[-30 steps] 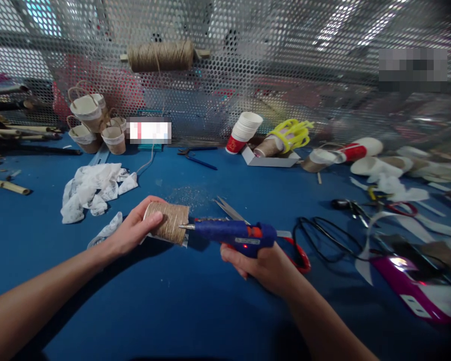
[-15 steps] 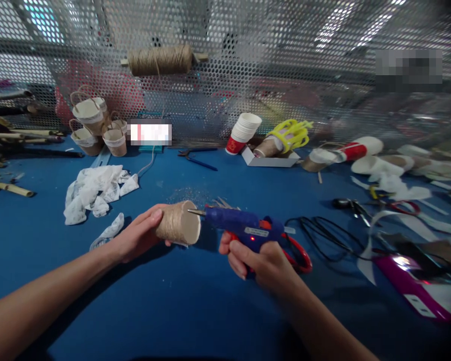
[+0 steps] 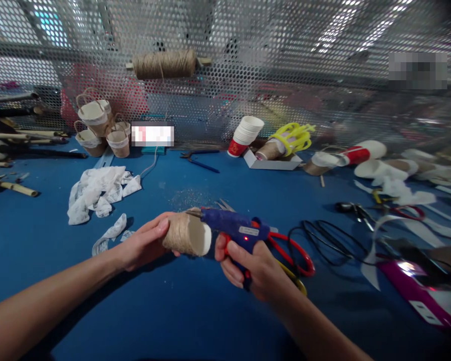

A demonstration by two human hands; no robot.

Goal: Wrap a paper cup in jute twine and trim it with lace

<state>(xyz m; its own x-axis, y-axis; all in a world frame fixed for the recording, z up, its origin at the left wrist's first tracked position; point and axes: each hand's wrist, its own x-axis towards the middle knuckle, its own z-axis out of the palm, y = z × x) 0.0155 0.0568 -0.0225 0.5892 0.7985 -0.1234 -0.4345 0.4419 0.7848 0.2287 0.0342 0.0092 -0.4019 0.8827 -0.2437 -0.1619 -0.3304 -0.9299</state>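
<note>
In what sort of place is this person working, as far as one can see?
Probably a craft workshop: the right hand holds a glue gun, the left hand a twine-wrapped cup, and a roll of twine sits before the mesh wall.

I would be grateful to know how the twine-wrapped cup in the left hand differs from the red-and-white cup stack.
The twine-wrapped cup is brown and fibrous outside; the cup stack is white and red. The left hand holds the twine-wrapped cup on its side, while the cup stack rests on the blue table. Both have rounded sides.
</note>
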